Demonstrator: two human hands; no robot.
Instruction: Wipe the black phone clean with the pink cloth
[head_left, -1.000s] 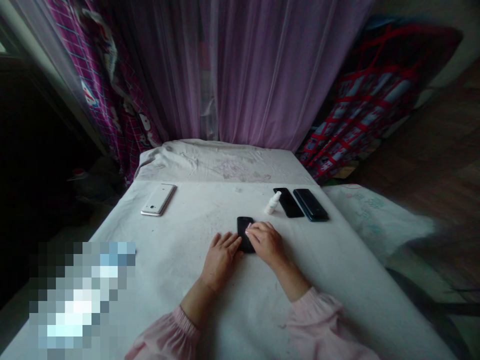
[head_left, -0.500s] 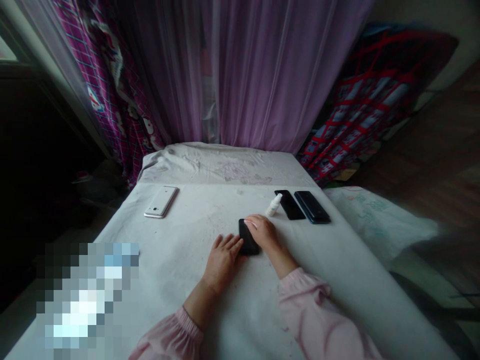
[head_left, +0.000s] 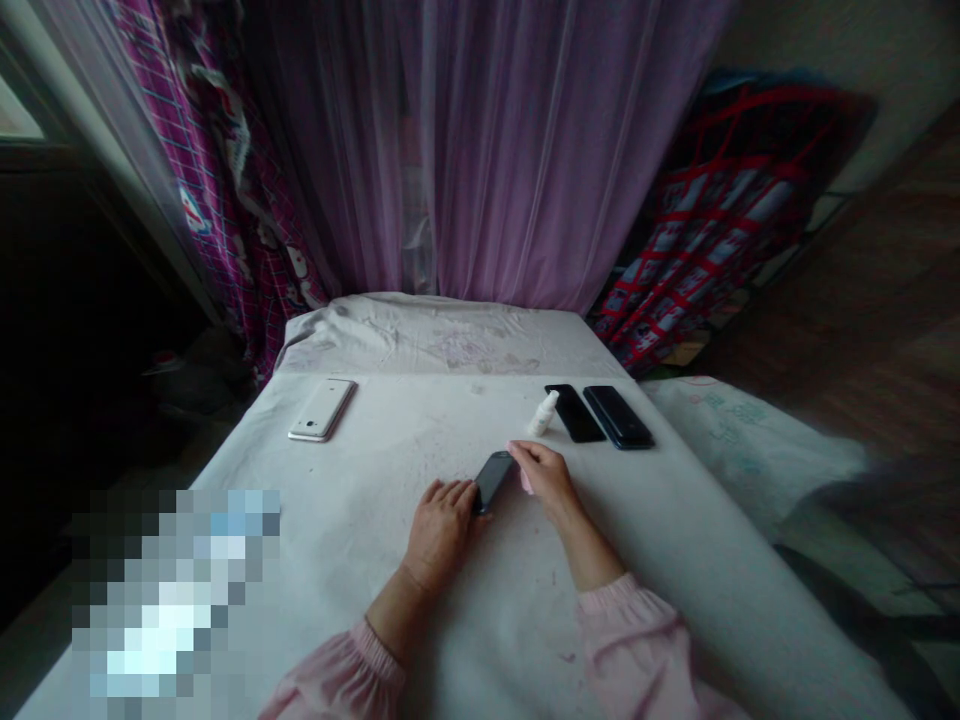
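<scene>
A dark smartphone [head_left: 493, 481] is tilted up from the white cloth, with my left hand [head_left: 441, 525] closed around its left edge and lower end. At the phone's upper right corner is my right hand [head_left: 546, 475], its fingers pinched on a small pink cloth [head_left: 526, 482] that hangs below them. Just beyond my right hand stands a small white spray bottle [head_left: 543, 413]. Behind the bottle a black phone [head_left: 576, 414] lies flat, and beside it rests another dark phone [head_left: 619, 417].
A white phone [head_left: 323, 409] lies face down at the left of the cloth-covered table [head_left: 360, 560]. Purple curtains [head_left: 517, 150] hang behind the table. Pixel blur hides something at the lower left. A whitish plastic sheet [head_left: 750, 430] lies off the right edge.
The phone has been tipped up from lying flat and turned clockwise in my left hand. My right hand has moved from its surface to its upper right corner with the pink cloth.
</scene>
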